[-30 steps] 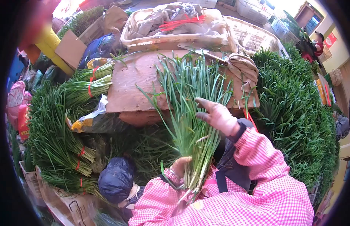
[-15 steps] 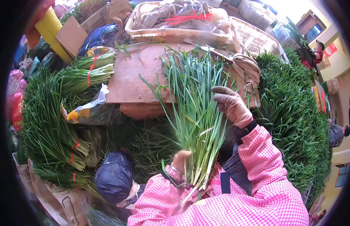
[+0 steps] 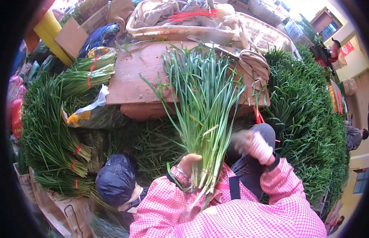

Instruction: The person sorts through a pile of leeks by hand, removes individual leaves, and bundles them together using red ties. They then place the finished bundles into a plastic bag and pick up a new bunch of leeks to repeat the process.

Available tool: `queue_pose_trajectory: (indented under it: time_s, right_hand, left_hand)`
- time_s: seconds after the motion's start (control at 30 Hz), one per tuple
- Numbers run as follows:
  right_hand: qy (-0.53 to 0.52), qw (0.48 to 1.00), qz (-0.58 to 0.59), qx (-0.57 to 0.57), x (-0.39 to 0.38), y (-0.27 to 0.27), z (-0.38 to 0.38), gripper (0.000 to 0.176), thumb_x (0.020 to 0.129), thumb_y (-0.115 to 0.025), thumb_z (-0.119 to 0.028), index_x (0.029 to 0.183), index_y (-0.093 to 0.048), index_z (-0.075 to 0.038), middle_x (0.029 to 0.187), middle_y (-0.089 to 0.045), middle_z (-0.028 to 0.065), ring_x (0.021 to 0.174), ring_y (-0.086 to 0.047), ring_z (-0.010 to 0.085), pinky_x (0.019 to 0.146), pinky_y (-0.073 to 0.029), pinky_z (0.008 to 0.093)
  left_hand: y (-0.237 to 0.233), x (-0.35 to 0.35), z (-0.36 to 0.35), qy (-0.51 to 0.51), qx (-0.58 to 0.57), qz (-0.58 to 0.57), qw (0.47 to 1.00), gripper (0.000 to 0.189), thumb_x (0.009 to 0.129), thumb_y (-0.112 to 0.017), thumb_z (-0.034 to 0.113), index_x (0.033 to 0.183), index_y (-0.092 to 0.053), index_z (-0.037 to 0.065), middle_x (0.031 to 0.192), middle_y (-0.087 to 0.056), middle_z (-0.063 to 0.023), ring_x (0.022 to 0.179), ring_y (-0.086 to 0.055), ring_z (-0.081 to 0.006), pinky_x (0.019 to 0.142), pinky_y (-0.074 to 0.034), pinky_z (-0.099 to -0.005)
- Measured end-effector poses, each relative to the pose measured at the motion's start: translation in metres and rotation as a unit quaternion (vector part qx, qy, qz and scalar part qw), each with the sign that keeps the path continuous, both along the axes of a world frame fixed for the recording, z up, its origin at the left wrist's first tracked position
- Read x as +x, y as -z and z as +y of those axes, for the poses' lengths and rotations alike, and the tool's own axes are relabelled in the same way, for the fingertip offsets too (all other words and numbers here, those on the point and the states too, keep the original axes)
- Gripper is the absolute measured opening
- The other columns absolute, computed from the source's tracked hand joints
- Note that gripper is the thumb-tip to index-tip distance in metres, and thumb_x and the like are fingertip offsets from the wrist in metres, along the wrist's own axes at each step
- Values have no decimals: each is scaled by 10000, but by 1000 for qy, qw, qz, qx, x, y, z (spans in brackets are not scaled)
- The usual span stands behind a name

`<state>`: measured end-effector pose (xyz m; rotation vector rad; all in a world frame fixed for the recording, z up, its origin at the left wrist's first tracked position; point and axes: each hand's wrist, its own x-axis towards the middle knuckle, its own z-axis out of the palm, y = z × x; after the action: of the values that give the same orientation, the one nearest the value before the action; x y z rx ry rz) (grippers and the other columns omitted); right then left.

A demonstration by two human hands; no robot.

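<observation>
A loose bunch of garlic chives [image 3: 202, 107] stands fanned out in front of me, pale stem ends down near my lap and long green leaves reaching over the board. My left hand [image 3: 189, 163] is closed round its lower stems, thumb outward, the other fingers hidden behind them. To the right of the stems, close by my raised knee [image 3: 262, 133], is my gloved right hand [image 3: 252, 146]. It is apart from the bunch and its fingers are smeared by motion.
A wooden board [image 3: 137, 75] lies ahead, with a knife [image 3: 220, 50] and a cloth [image 3: 254, 65] at its far right. Behind is a crate [image 3: 184, 33] holding rags and red ties [image 3: 192, 15]. Tied bundles [image 3: 87, 75] lie left; heaped greens [image 3: 307, 131] fill the right. People [image 3: 331, 51] are far off.
My right hand has dropped from beside the upper leaves to near my knee. Red strips now show at the board's right edge. My left hand still grips the garlic chives.
</observation>
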<state>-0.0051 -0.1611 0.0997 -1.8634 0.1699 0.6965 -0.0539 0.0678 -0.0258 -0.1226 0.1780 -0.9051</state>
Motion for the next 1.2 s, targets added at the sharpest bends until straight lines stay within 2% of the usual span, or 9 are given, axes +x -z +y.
queue_pose_trajectory:
  time_s: [0.07, 0.23, 0.5, 0.67, 0.73, 0.93, 1.07, 1.13, 1.2]
  right_hand:
    - [-278, 935, -111, -190, -23, 29, -17, 280, 877, -598, -277, 1056, -608, -62, 804, -616, 27, 666, -587, 113, 561, -484, 262]
    - [74, 961, 117, 239, -20, 22, 38, 453, 808, -692, -274, 1165, -536, -41, 959, -622, 10, 828, -590, 136, 770, -475, 290]
    - [234, 922, 41, 304, -39, 41, 62, 455, 779, -716, -139, 1184, -517, -81, 1030, -614, 20, 894, -581, 123, 781, -477, 294]
    - [135, 981, -121, -69, -61, 77, 75, 752, 811, -604, -489, 1378, -275, -119, 1235, -509, 215, 1124, -510, 375, 936, -402, 394]
    - [133, 982, -113, -69, -62, 107, 73, 765, 815, -585, -508, 1385, -253, -120, 1233, -501, 233, 1114, -511, 387, 938, -401, 403]
    - [101, 966, -1, 237, -55, 101, 65, 793, 833, -514, -579, 1394, -231, -96, 1342, -411, 189, 1235, -416, 313, 986, -353, 333]
    - [-445, 877, 77, -165, 26, 5, 21, 466, 825, -570, -426, 1130, -564, -74, 1092, -574, 178, 951, -583, 299, 859, -452, 337]
    - [-451, 880, -124, -77, 81, 24, -20, 294, 810, -600, -321, 962, -623, -71, 942, -610, 152, 814, -604, 314, 745, -500, 349]
    - [-384, 714, -549, -203, 147, 19, -29, 273, 776, -557, -38, 1043, -614, -44, 1128, -582, 121, 1013, -582, 238, 880, -477, 305]
  left_hand:
    - [-7, 0, -3, -30, 12, -19, 999, 605, 706, -556, 78, 1279, -403, -43, 1209, -527, -239, 1055, -566, -350, 945, -445, -458]
    - [-27, -1, -6, -65, 39, -26, 997, 641, 673, -536, 114, 1278, -398, -48, 1175, -537, -266, 1014, -579, -387, 914, -463, -491]
    - [-34, -11, -14, -78, 77, 28, 994, 546, 736, -530, 206, 1214, -465, -48, 1102, -581, -250, 976, -592, -378, 895, -469, -499]
    - [-22, -29, -5, 60, 97, 122, 986, 367, 790, -665, 152, 1112, -561, 10, 983, -639, -156, 891, -625, -268, 802, -524, -420]
    - [-34, -27, -16, 51, 359, 4, 932, 418, 759, -692, 96, 1139, -538, 17, 952, -632, -129, 873, -623, -251, 793, -524, -403]
    - [-21, -29, -25, 19, 362, -47, 931, 459, 718, -691, 12, 1139, -508, 20, 906, -620, -96, 775, -629, -204, 681, -538, -316]
    - [-28, -27, -13, 33, 334, -27, 942, 498, 700, -676, 1, 1165, -498, 3, 947, -610, -113, 782, -627, -185, 714, -549, -283]
    - [-37, -25, -10, 44, 334, 2, 942, 504, 685, -675, -10, 1158, -497, -6, 922, -614, -118, 730, -633, -193, 678, -558, -301]
    - [-33, -24, -5, 61, 314, 5, 948, 504, 678, -673, -12, 1151, -498, -12, 914, -616, -122, 748, -635, -205, 685, -553, -305]
